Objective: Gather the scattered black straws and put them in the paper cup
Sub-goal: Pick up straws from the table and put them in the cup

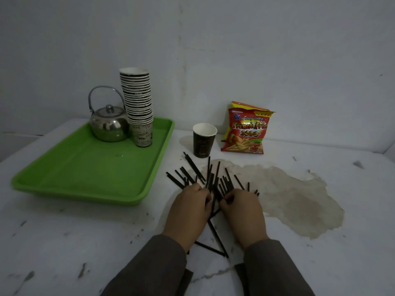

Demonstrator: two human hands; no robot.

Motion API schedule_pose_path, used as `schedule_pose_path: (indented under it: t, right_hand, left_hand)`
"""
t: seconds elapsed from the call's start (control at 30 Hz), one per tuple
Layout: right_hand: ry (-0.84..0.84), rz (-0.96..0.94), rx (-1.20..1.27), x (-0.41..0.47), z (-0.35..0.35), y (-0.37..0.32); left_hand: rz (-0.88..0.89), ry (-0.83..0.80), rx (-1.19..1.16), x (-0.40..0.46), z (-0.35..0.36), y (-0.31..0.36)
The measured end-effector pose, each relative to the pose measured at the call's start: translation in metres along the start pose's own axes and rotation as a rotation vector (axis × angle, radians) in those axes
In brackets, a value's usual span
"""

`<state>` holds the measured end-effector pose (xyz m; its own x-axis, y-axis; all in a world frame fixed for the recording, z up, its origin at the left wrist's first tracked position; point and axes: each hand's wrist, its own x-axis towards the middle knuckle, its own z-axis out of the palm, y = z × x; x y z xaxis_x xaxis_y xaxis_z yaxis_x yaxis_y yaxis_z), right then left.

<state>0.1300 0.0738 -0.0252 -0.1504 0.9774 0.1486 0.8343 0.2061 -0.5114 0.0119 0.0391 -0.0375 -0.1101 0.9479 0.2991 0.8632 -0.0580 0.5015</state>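
Nearest to my lens were two grey sleeves [154, 265], and past them both hands lay palm-down on the white table [64, 242], over the near end of the straws [210, 178]. My left hand [188, 212] had its fingers curled in toward the middle of the pile; my right hand [242, 210] mirrored it, fingers bent and touching straws. Whether either hand had actually closed on a bundle I could not tell, since the fingertips were buried in the black sticks.

I judged the step in hand to be the gathering: raking the fan of straws together between the two palms. Several straws fanned out beyond the fingers toward the cup, and a few lay crossed between the wrists, near the sleeves. The next move called for squeezing the pile into one parallel bundle, picking up those stragglers, then lifting it end-first.

My target, the dark paper cup [204, 139], stood upright just beyond the pile, beside a snack bag [245, 131]. From my angle I saw only its white inner wall, with no straws poking out. On the green tray [85, 178] sat a kettle [109, 124] and a tall stack of cups [137, 105].
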Motion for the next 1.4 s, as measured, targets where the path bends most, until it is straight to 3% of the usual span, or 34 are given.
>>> schedule_pose_path:
  t: [0.2,0.4,0.5,0.6,0.8,1.0,1.13,1.4]
  right_hand:
    - [0.047,0.034,0.108,0.004,-0.008,-0.001]
    - [0.13,0.098,0.377,0.005,-0.015,0.004]
    - [0.121,0.104,0.423,0.001,-0.017,0.005]
    - [0.071,0.084,0.471,-0.001,-0.019,0.004]
    - [-0.023,0.119,0.571,-0.002,-0.019,0.006]
    - [-0.066,0.14,0.728,-0.006,-0.029,0.004]
    - [-0.054,0.098,0.774,-0.008,-0.032,0.0]
    - [0.011,0.017,0.761,-0.012,-0.032,-0.006]
  left_hand:
    - [-0.128,0.047,-0.059,0.007,-0.001,0.011]
    - [-0.196,-0.038,0.045,0.01,0.009,0.022]
    - [-0.268,-0.111,0.041,0.014,0.006,0.024]
    - [-0.289,-0.084,-0.007,0.014,0.002,0.024]
    - [-0.361,-0.112,-0.33,0.011,-0.017,0.01]
    - [-0.521,-0.128,-0.9,0.009,-0.036,-0.003]
    - [-0.466,-0.032,-1.054,0.006,-0.046,-0.004]
    - [-0.278,0.14,-1.134,0.004,-0.051,0.008]
